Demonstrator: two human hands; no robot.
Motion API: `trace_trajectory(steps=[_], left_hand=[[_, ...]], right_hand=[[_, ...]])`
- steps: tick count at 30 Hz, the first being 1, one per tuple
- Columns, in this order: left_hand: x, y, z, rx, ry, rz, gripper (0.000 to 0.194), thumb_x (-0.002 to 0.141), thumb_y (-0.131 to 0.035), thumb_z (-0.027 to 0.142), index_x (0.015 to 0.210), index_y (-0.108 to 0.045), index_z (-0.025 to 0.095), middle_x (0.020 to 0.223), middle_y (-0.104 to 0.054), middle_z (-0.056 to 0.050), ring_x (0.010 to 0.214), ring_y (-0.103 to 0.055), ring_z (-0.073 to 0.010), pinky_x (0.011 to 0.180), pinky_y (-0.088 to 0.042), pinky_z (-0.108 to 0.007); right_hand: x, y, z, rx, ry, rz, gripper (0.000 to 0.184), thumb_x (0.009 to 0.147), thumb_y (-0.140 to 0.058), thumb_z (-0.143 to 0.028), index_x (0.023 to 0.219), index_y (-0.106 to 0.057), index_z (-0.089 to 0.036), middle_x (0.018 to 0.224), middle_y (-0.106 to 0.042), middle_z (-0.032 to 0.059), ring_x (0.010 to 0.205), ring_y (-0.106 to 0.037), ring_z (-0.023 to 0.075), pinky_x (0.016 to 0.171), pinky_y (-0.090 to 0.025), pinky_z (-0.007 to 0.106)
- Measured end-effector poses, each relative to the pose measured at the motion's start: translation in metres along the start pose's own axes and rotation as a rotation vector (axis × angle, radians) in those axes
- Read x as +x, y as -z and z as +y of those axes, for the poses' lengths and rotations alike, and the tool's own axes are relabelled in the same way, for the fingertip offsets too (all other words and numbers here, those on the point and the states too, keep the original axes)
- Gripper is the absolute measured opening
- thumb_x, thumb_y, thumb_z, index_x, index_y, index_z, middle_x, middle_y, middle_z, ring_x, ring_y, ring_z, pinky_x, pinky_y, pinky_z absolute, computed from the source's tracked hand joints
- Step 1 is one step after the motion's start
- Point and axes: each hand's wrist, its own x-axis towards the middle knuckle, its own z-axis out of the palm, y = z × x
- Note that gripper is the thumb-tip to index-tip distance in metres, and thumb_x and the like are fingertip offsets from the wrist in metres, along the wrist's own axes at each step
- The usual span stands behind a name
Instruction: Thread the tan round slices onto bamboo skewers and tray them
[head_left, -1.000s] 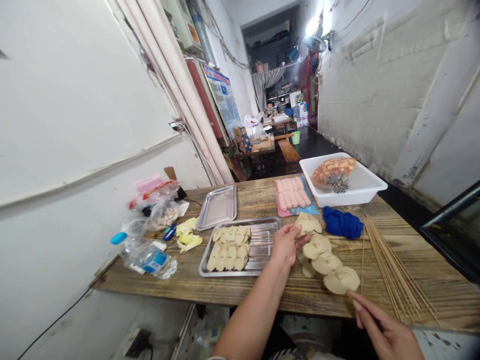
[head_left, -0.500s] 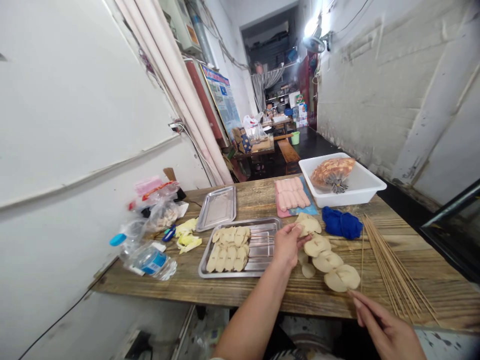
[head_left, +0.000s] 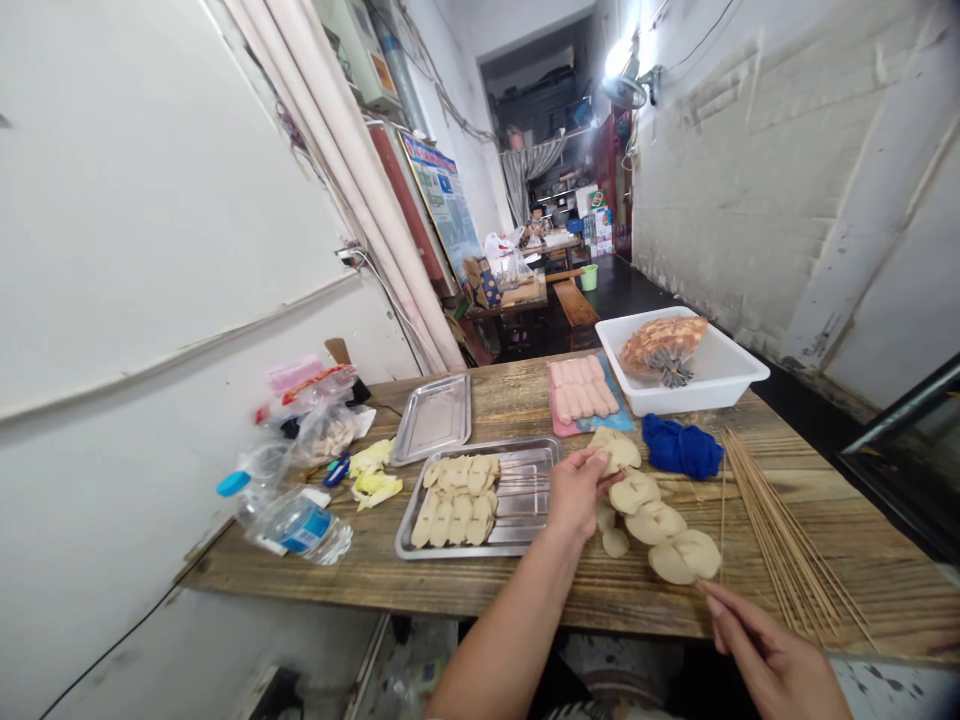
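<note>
My left hand (head_left: 576,492) pinches the far end of a row of pale, thin, round slices (head_left: 655,524), which look like potato slices. These are threaded in folds along a skewer that they mostly cover. At the near end, my right hand (head_left: 776,650) is closed, its thumb and fingers gripping the skewer just below the last slice. Another small pale slice (head_left: 615,542) shows beneath the row. To the left, a metal tray (head_left: 525,546) holds finished-looking skewers of similar slices (head_left: 454,519), laid in two rows. Loose bamboo skewers (head_left: 787,540) lie fanned out beyond my right hand.
A pack of pink sausages (head_left: 582,390), a blue cloth bundle (head_left: 682,447) and a white tub (head_left: 705,395) with a bagged food stand at the back. Leftward are a second metal tray (head_left: 433,420), yellow wrappers (head_left: 375,487) and a water bottle (head_left: 311,525). A person (head_left: 536,222) sits far off.
Both hands and the row of slices keep almost the same place. The view has shifted very slightly, and the distant person's head now shows higher.
</note>
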Motion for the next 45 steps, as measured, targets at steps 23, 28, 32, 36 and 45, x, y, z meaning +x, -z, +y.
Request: trace_trajectory(steps=[23, 28, 32, 36, 45], left_hand=[[-0.001, -0.003, 0.002, -0.129, 0.126, -0.105, 0.024, 0.060, -0.074, 0.024, 0.077, -0.063, 0.009, 0.074, -0.067, -0.008, 0.073, -0.063, -0.0171, 0.078, -0.048, -0.031], [-0.002, -0.004, 0.004, -0.117, 0.145, -0.079, 0.021, 0.061, -0.073, 0.023, 0.075, -0.063, 0.010, 0.071, -0.065, -0.007, 0.069, -0.062, -0.0158, 0.077, -0.048, -0.031], [-0.002, -0.005, 0.004, -0.137, 0.158, -0.082, 0.019, 0.061, -0.073, 0.021, 0.073, -0.063, 0.010, 0.070, -0.065, -0.006, 0.065, -0.061, -0.0147, 0.075, -0.048, -0.031], [-0.004, -0.006, 0.005, -0.140, 0.184, -0.077, 0.018, 0.060, -0.073, 0.019, 0.071, -0.063, 0.010, 0.068, -0.064, -0.005, 0.062, -0.059, -0.0130, 0.072, -0.048, -0.029], [-0.008, -0.011, 0.006, -0.129, 0.178, -0.054, 0.024, 0.057, -0.076, 0.022, 0.073, -0.064, 0.009, 0.070, -0.063, -0.005, 0.066, -0.059, -0.0133, 0.072, -0.047, -0.028]], right_hand=[[-0.001, -0.001, -0.004, 0.015, 0.001, -0.014, 0.037, 0.077, -0.055, -0.044, 0.096, -0.070, -0.016, 0.062, -0.068, 0.0014, 0.056, -0.064, 0.0131, 0.056, -0.050, 0.015], [-0.001, -0.001, -0.001, 0.012, 0.011, -0.007, 0.037, 0.077, -0.054, -0.043, 0.096, -0.070, -0.015, 0.060, -0.067, 0.0006, 0.055, -0.063, 0.0125, 0.055, -0.050, 0.014], [0.000, -0.003, -0.003, 0.002, 0.019, -0.002, 0.036, 0.078, -0.054, -0.042, 0.096, -0.070, -0.016, 0.062, -0.067, 0.0007, 0.056, -0.063, 0.0123, 0.057, -0.050, 0.014], [0.001, -0.003, -0.005, -0.013, 0.023, 0.005, 0.037, 0.078, -0.054, -0.044, 0.096, -0.070, -0.016, 0.062, -0.067, 0.0014, 0.057, -0.064, 0.0132, 0.059, -0.051, 0.016], [0.003, -0.007, 0.005, -0.065, 0.052, 0.052, 0.034, 0.079, -0.053, -0.041, 0.098, -0.069, -0.018, 0.079, -0.075, 0.0041, 0.067, -0.069, 0.0159, 0.062, -0.054, 0.018]])
